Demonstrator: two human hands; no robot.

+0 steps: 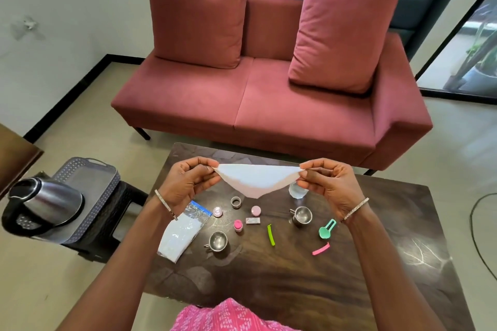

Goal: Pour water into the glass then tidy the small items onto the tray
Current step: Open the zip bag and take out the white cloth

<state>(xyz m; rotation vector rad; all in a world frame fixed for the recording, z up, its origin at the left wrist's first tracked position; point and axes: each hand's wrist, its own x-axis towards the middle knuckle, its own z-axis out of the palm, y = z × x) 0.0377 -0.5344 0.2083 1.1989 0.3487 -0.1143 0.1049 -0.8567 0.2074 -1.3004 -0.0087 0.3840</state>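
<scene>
My left hand (188, 180) and my right hand (326, 183) each pinch one end of a white tissue (255, 179), stretched between them above the dark table (376, 250). A clear glass (297, 191) stands behind the tissue, partly hidden by my right hand. Small items lie on the table: two steel cups (217, 240) (302, 215), pink caps (255, 210) (238, 225), a ring (235, 201), a green clip (271, 234), a pink clip (320, 248) and a teal scoop (326, 230). The grey tray (88, 174) sits on a stool at the left with the steel kettle (45, 204) on it.
A plastic packet of white tissues (183, 231) lies at the table's left edge under my left wrist. A small silver block (252, 220) lies among the items. A red sofa (269, 94) stands beyond the table. A black cable (478, 223) runs on the floor at right.
</scene>
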